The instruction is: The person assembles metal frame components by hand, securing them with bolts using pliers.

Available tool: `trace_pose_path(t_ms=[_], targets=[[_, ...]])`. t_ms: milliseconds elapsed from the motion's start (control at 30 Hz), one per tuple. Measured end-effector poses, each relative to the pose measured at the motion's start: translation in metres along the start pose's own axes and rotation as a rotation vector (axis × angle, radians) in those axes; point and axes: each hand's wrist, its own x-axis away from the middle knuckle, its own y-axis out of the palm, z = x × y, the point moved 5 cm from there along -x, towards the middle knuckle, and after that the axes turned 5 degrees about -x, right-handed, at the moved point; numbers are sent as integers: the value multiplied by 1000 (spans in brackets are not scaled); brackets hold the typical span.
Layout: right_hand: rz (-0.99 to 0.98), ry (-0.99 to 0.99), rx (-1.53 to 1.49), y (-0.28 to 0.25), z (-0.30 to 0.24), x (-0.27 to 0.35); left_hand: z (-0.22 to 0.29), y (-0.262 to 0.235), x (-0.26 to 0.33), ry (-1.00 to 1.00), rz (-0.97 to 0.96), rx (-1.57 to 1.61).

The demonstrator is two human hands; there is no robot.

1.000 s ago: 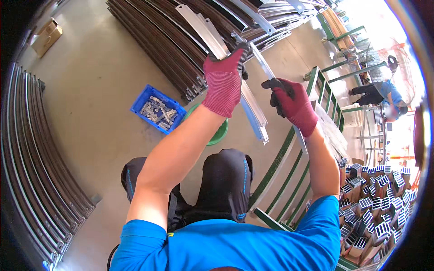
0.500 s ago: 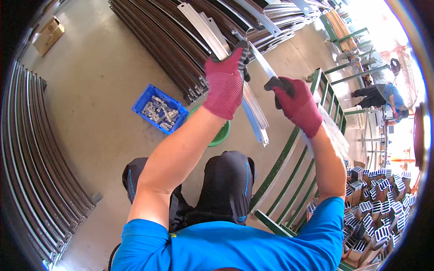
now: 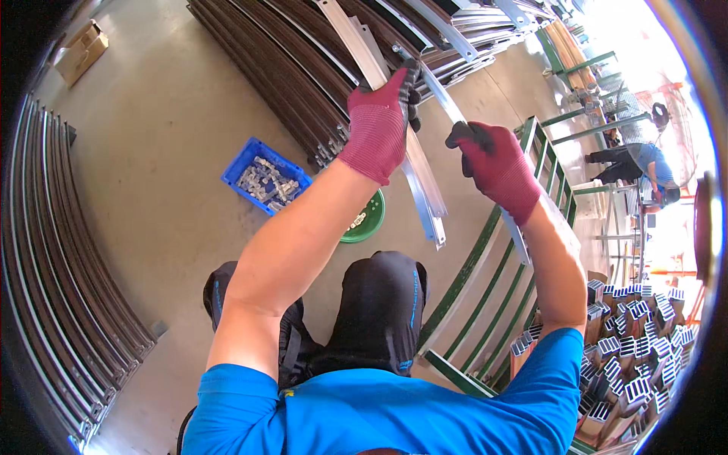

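Left grip: the left hand [image 3: 379, 121], in a red knit glove with dark fingertips, is closed around the upper part of a long silver aluminium strip [image 3: 421, 182], fingers wrapped over its edge.
Right grip: the right hand [image 3: 497, 167], gloved the same, is closed around a second, narrower silver strip [image 3: 455, 114] that runs diagonally up toward the left hand and down past the right forearm.
Where the strips are: both are held up in the air in front of the chest, above the person's dark-trousered knees, their upper ends close together near the left fingertips.
Doing it well: I judge that holding each strip firmly near the meeting point, with the long tails kept parallel, gives the best control; the thin edges look sharp, so gloves matter.
Below the hands: a green bowl [image 3: 368, 220] of small parts and a blue crate [image 3: 265, 178] of small metal pieces sit on the concrete floor [image 3: 167, 136].
Edges nearby: a green metal rack [image 3: 485, 265] stands just right of the knees; stacks of dark curved rails [image 3: 296, 68] lie ahead and at far left.
Open room: bare floor lies to the front left; the right side is crowded with bundled profile ends [image 3: 629, 334].
Others: a person in blue [image 3: 637, 163] bends over well apart at far right.
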Motion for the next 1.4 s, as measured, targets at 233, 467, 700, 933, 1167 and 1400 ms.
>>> trace_pose_path(t_ms=[233, 467, 700, 933, 1167, 1400], targets=[[-67, 74, -165, -1, -4, 0, 6, 1, 2, 29, 6, -35], [-98, 81, -48, -13, -9, -1, 9, -1, 4, 43, -36, -30], [-57, 28, -34, -6, -10, -2, 4, -7, -2, 24, 12, -70], [-106, 57, -101, -9, -2, -6, 7, -3, 4, 26, 1, -138], [-122, 90, -89, -8, -11, -7, 13, -6, 3, 99, -33, -176], [-80, -48, 131, -13, -22, -3, 13, -5, 4, 97, -32, -174]])
